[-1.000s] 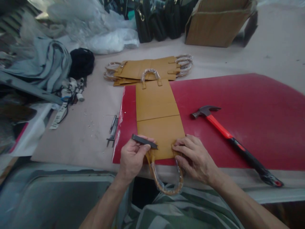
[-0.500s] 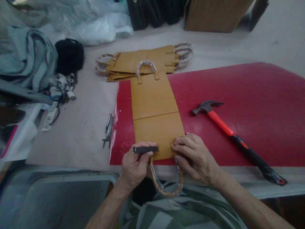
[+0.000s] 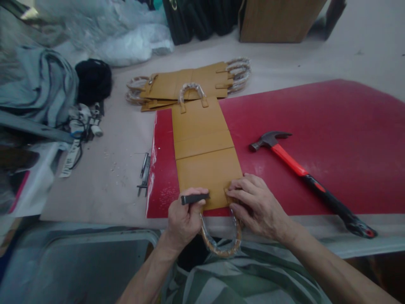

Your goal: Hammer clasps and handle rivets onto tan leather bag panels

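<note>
Two bare hands work at the near end of a long tan leather-like panel [image 3: 205, 169], which lies lengthwise on a smooth red mat [image 3: 322, 160]. The left hand [image 3: 185, 217] pinches a short, flat black bar [image 3: 193, 199] between thumb and fingers, just above the panel. The right hand [image 3: 257, 204] rests with bent fingers on the panel's near right corner, beside a curved brown plastic-wrapped handle [image 3: 223, 253]; whether it pinches anything, I cannot tell. Right of the panel lies a claw hammer with a red-and-black grip [image 3: 289, 159].
</note>
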Available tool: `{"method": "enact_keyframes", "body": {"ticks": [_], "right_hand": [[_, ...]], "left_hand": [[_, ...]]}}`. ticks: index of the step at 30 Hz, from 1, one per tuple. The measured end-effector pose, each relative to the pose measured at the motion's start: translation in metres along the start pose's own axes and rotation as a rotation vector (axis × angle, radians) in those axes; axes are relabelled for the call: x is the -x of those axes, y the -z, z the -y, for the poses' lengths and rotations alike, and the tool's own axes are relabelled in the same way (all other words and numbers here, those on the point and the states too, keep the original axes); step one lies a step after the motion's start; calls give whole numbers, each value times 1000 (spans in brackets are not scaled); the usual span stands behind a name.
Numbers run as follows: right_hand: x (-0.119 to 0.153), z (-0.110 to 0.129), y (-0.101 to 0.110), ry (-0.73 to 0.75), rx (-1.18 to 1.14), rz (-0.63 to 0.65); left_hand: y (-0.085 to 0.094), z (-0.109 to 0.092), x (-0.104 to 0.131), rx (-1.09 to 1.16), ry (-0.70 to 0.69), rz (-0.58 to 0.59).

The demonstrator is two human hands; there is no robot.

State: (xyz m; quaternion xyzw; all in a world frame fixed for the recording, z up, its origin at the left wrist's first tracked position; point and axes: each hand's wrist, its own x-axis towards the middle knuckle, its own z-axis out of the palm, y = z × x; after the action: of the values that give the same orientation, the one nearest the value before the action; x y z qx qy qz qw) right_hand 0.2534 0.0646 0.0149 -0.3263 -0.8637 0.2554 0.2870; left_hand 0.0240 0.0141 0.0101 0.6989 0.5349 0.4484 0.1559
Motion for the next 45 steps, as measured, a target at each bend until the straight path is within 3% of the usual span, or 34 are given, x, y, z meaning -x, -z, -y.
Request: {"method": "enact_keyframes", "body": {"ticks": [9, 15, 26, 45], "right_hand": [[4, 1, -2, 16, 37, -15], [4, 1, -3, 22, 70, -13], [3, 2, -1, 11, 41, -3], [4, 2, -1, -8, 38, 5]], "left_hand": [[-1, -5, -14, -61, 15, 47], [-4, -3, -9, -104, -84, 29], [2, -12, -12, 21, 58, 49], [-11, -13, -11, 10, 85, 43]]}}
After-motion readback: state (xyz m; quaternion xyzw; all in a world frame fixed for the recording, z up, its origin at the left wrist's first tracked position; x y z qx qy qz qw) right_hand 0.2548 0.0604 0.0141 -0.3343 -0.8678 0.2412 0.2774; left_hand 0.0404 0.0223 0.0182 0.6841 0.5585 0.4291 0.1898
